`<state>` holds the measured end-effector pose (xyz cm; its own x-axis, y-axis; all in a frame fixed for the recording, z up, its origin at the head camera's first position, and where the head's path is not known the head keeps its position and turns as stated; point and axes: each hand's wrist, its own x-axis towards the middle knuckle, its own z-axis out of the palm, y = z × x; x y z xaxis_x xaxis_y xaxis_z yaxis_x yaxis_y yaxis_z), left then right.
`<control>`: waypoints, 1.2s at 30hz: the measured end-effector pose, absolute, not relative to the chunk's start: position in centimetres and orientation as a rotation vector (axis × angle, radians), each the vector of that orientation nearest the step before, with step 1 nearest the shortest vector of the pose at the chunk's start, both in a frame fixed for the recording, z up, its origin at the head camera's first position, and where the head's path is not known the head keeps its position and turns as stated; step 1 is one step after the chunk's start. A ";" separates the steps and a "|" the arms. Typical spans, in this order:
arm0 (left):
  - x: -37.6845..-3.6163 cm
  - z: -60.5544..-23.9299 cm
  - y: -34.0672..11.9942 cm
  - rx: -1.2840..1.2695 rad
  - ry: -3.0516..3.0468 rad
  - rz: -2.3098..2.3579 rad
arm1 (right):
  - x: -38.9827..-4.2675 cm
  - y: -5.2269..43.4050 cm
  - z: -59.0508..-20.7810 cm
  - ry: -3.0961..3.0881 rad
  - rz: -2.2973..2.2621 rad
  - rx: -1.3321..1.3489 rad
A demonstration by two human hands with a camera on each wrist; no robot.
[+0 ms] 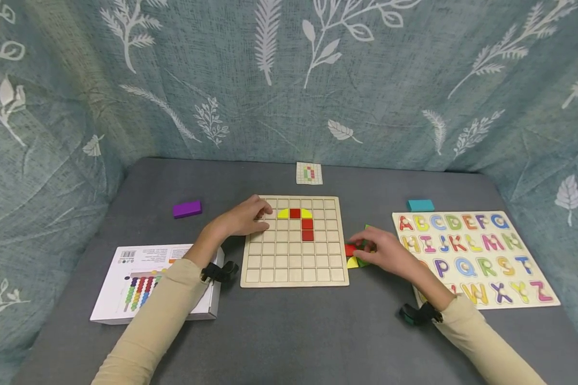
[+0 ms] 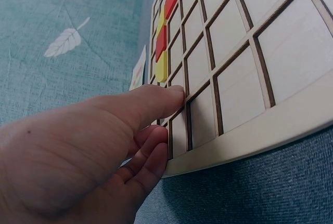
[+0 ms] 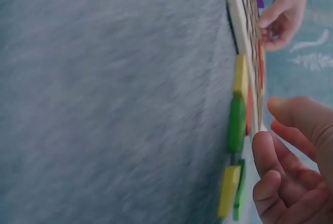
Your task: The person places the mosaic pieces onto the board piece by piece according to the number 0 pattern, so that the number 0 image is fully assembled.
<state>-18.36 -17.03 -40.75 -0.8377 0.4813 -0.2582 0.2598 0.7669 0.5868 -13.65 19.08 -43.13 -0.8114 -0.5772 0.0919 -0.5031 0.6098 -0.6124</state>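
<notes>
A wooden grid board [image 1: 294, 267] lies in the middle of the grey table. A hook of yellow and red tiles [image 1: 301, 219] sits in its upper rows. My left hand [image 1: 250, 216] rests on the board's upper-left corner. In the left wrist view its thumb [image 2: 161, 99] lies on top of the grid [image 2: 250, 78] and the fingers lie against the edge. My right hand [image 1: 380, 248] hovers at a small heap of loose red, yellow and green tiles [image 1: 354, 259] beside the board's right edge. In the blurred right wrist view its fingers [image 3: 276, 182] are loosely curled next to those tiles [image 3: 237, 125] and hold nothing.
A pattern card [image 1: 309, 173] lies behind the board. A purple block [image 1: 187, 209] sits at the left and a teal block [image 1: 420, 205] at the right. An alphabet puzzle [image 1: 472, 256] fills the right side, a white box [image 1: 149, 280] the front left. A leaf-print curtain surrounds the table.
</notes>
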 end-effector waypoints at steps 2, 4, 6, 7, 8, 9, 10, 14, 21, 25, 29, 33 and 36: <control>-18.4 -40.8 -17.1 0.564 2.565 0.771 | -13.6 19.4 -43.2 2.715 -0.978 -0.882; -18.4 -40.8 -17.1 0.561 2.564 0.768 | -13.5 19.5 -43.3 2.712 -0.975 -0.863; -18.4 -40.8 -17.1 0.557 2.563 0.766 | -13.5 19.6 -43.4 2.711 -0.972 -0.856; -18.4 -40.8 -17.1 0.556 2.562 0.764 | -13.5 19.6 -43.4 2.711 -0.971 -0.861; -18.4 -40.9 -17.1 0.554 2.560 0.764 | -13.6 19.6 -43.5 2.714 -0.969 -0.866; -18.4 -40.9 -17.1 0.552 2.557 0.764 | -13.6 19.6 -43.6 2.716 -0.967 -0.872; -18.4 -40.9 -17.1 0.549 2.555 0.764 | -13.6 19.6 -43.6 2.720 -0.964 -0.881; -18.4 -40.9 -17.0 0.542 2.552 0.762 | -13.8 19.4 -43.8 2.731 -0.950 -0.899; -18.5 -40.8 -16.9 0.551 2.562 0.751 | -14.1 18.8 -43.8 2.737 -0.901 -0.884; -18.5 -40.8 -16.9 0.543 2.564 0.748 | -14.3 18.4 -43.7 2.754 -0.828 -0.896; -18.4 -40.7 -16.9 0.541 2.568 0.746 | -14.3 18.2 -43.6 2.774 -0.769 -0.902; -18.4 -40.8 -17.0 0.542 2.566 0.744 | -14.4 18.3 -43.5 2.763 -0.773 -0.872; -18.4 -40.8 -17.0 0.539 2.568 0.741 | -14.4 18.4 -43.5 2.744 -0.781 -0.854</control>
